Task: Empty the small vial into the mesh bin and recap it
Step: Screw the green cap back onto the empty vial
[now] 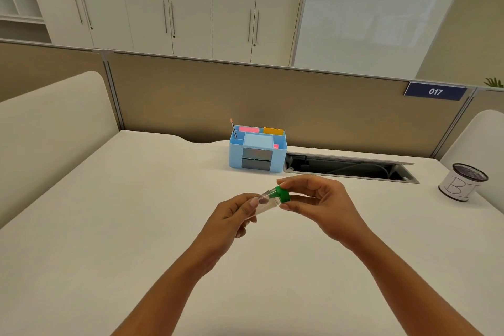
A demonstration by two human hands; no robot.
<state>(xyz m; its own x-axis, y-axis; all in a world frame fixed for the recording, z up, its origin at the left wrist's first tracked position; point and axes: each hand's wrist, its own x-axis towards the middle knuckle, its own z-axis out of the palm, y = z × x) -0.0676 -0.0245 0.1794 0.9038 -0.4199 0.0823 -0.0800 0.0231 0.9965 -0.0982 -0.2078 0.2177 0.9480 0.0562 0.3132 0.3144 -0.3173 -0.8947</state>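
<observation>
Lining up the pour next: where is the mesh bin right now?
In the head view the mesh bin stands on the white desk at the far right edge, right of the open cable tray.

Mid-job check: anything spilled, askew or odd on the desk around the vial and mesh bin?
Nothing stands out. The left hand holds the clear vial tilted over the desk while the right hand grips its green cap. No spill shows. The mesh bin stands upright at far right, the blue organizer square at the back.

Small clear vial with green cap, tilted, held above the table. Mesh bin standing far right.
</observation>
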